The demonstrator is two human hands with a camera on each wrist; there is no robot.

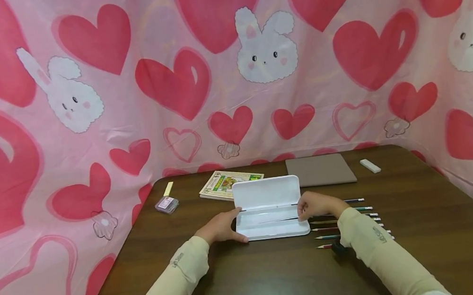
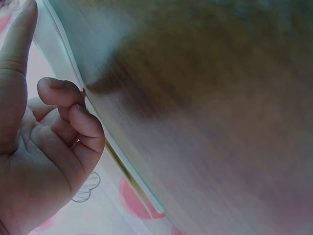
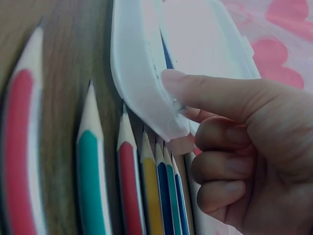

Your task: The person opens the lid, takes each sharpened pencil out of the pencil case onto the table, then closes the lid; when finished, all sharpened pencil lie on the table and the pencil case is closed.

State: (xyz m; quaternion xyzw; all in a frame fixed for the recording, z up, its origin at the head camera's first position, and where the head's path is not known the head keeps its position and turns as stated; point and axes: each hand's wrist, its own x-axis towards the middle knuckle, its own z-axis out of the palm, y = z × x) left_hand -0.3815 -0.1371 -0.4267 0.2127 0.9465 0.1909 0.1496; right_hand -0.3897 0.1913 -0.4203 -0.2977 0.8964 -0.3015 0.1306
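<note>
A white pencil case (image 1: 270,229) lies on the table with its lid (image 1: 266,193) raised at the back. At the case's left end my left hand (image 1: 220,227) holds it, thumb at the front corner and fingers at the back. My right hand (image 1: 312,205) is over the right end of the case. Between thumb and index finger it pinches a thin pencil (image 3: 167,56), blue where it shows, lying along the inside of the case. The other fingers of that hand curl inward (image 3: 225,166). The fingertips hide the pencil's near end.
Several striped pencils, among them a red one (image 3: 19,156) and a green one (image 3: 92,181), lie in a row right of the case, partly under my right forearm. Behind are a book (image 1: 223,185), a grey flat panel (image 1: 321,170), a white block (image 1: 370,166), a small clear box (image 1: 167,205) and a yellow strip (image 1: 168,188).
</note>
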